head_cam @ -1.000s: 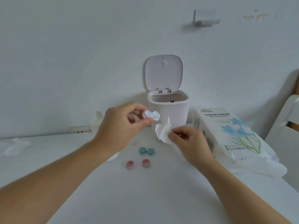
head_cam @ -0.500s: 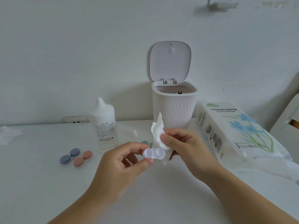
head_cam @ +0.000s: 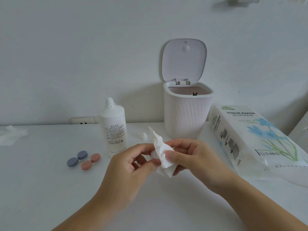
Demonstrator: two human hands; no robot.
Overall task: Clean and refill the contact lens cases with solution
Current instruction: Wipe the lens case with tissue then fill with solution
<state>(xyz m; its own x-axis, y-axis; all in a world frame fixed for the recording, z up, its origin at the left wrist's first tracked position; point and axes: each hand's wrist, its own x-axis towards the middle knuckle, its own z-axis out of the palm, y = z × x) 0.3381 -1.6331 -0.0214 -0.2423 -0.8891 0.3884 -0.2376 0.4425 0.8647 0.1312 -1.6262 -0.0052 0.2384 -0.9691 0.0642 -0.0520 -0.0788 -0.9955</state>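
My left hand [head_cam: 131,165] pinches a white lens case base [head_cam: 154,155], mostly hidden behind a folded white tissue [head_cam: 162,155]. My right hand [head_cam: 191,157] presses that tissue against the case with thumb and fingers. To the left on the white table lie a closed case with grey-blue lids [head_cam: 77,159] and a closed case with pink lids [head_cam: 91,162], touching each other. The white solution bottle [head_cam: 115,129] stands uncapped behind them; its small white cap [head_cam: 144,136] lies beside it.
A small white bin [head_cam: 187,114] with its lid flipped up stands at the back against the wall. A tissue paper pack [head_cam: 246,139] lies on the right. A crumpled tissue [head_cam: 11,135] sits at the far left. A wall socket [head_cam: 82,120] is behind the bottle.
Both hands came down and toward me from in front of the bin. The tissue, held beside the white case before, now covers it. The view tilted, bringing bottle and closed cases into sight.
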